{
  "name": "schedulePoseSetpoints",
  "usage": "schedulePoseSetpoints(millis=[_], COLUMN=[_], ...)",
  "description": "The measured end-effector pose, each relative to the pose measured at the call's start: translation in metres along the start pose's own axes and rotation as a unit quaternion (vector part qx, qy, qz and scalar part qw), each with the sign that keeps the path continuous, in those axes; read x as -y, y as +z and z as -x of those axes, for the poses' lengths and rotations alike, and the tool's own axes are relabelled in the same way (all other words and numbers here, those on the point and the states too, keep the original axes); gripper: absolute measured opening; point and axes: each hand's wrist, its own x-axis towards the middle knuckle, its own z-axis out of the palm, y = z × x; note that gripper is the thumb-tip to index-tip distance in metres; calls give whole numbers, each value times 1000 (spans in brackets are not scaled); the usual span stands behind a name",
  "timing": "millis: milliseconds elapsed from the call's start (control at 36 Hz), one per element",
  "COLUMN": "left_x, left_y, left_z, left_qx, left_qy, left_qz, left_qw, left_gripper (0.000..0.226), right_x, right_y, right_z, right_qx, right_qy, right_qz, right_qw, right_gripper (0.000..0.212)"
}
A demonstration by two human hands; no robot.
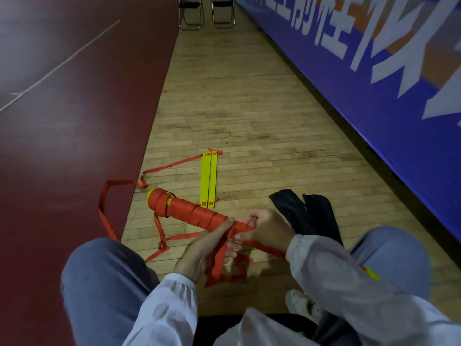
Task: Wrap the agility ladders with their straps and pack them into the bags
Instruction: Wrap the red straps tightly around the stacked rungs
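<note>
Low centre of the frame, the left hand [205, 248] pinches the limp, light strap [219, 267]. The right hand [265, 227] grips the stiff wrapped ladder [192, 211] at its near end, probably the firmest hold.

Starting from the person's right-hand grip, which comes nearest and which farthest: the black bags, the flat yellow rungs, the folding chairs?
From the right-hand grip, closed on the wrapped ladder:
1. Black bags, just beside it on the right.
2. Flat yellow rungs, on the floor ahead, to the left.
3. Folding chairs, far off at the top of the view.
</note>
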Motion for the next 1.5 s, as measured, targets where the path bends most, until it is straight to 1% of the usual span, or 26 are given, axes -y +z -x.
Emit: schedulePoseSetpoints(millis=[111,167,222,333,389,444,500,528,583,722,833,944,1028,1167,1194,1278,1306,1361,1417,1500], left_x=[0,1,1,2,2,1,1,0,0,0,-1,-2,-3,-4,-5,-5,-4,-2,-1,0], left_y=[0,-1,-2,-5,-6,-7,-7,-7,-7,-9,-10,-7,-4,1,2,2,1,0,-1,-2], left_z=[-3,-5,-5,-3,-3,-2,-2,-2,-1,-2,-1,0,-1,-1,-1,-2,-2,-3,-3,-1], left_qx=[-23,-27,-25,-25,-23,-23,-23,-23,-19,-6,-4,-2,-3,-22,-28,-39,-39,-38,-39,-33], left_qy=[-7,-10,-8,12,21,28,32,32,33,32,32,25,22,33,34,35,36,38,33,21], left_qz=[3,2,3,3,3,2,4,7,10,12,22,52,66,78,80,84,85,92,100,109], left_qw=[1000,1000,1000,1000,1000,999,999,999,999,999,999,998,998,996,996,995,995,994,994,993], left_gripper=[39,37,36,34,35,35,34,34,34,36,42,45,41,37,36,32,31,30,24,17], right_x=[-4,-7,-4,-2,-1,5,12,10,15,20,14,6,-2,-4,-5,-6,-6,-7,-8,-10], right_y=[7,7,3,-8,-12,-14,-12,-11,-11,-14,-16,-10,-4,2,3,8,10,11,12,14], right_z=[3,2,-1,-7,-5,-1,-1,-4,-2,4,4,0,-3,-4,-4,-2,-2,0,-1,-3], right_qx=[-19,9,49,91,140,213,267,285,300,281,254,193,145,88,83,67,61,50,42,62], right_qy=[-22,-17,8,37,60,93,124,129,129,104,104,94,102,86,84,74,72,67,63,60], right_qz=[11,-20,-57,-37,-40,-64,-78,-78,-93,-143,-156,-141,-144,-120,-114,-105,-95,-70,-50,-41], right_qw=[1000,1000,997,994,988,971,953,947,941,943,949,966,973,985,986,989,991,994,996,995], right_gripper=[27,24,22,26,27,29,38,43,41,37,33,35,37,29,31,47,48,42,42,38])
